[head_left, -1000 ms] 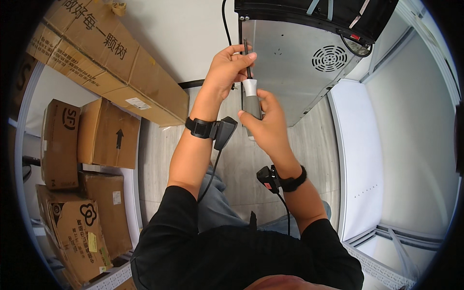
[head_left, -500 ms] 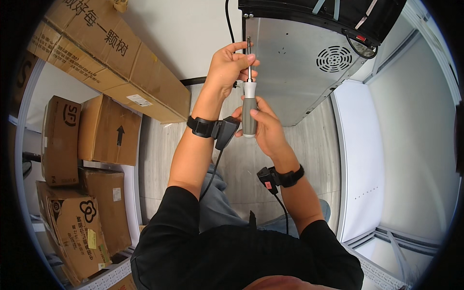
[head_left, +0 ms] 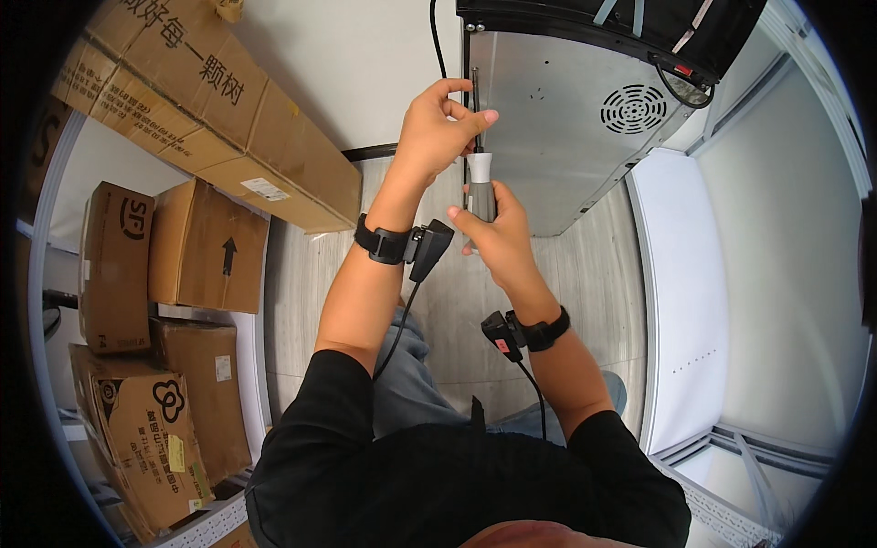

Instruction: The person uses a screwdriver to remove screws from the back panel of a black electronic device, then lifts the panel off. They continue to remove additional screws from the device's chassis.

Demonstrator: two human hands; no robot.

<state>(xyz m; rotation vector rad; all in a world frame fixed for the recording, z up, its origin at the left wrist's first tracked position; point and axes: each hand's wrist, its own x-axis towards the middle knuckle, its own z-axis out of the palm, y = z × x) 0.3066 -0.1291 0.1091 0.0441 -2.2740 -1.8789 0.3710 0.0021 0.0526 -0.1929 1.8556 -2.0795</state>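
Note:
A screwdriver [head_left: 480, 169] with a grey handle, white collar and dark shaft points away from me, its tip by the left edge of a metal panel [head_left: 557, 155]. My right hand [head_left: 502, 236] wraps the handle, thumb laid across it. Around the shaft, the fingers of my left hand [head_left: 437, 130] curl loosely, thumb stretched over it toward the panel; some fingertips are hidden. I cannot tell whether the tip touches a screw. The panel belongs to an appliance with a black top part [head_left: 612, 36] and a round vent [head_left: 633, 108].
Cardboard boxes [head_left: 206, 247] stand on the left, with a long carton [head_left: 274, 146] by the wall. A black cable [head_left: 437, 41] hangs left of the appliance. White panels [head_left: 685, 301] line the right side. Cabled black devices [head_left: 429, 248] are strapped to both wrists.
My right thumb has swung left across the handle, and the hand has turned. The left thumb has slid right over the shaft. The screwdriver has shifted slightly right.

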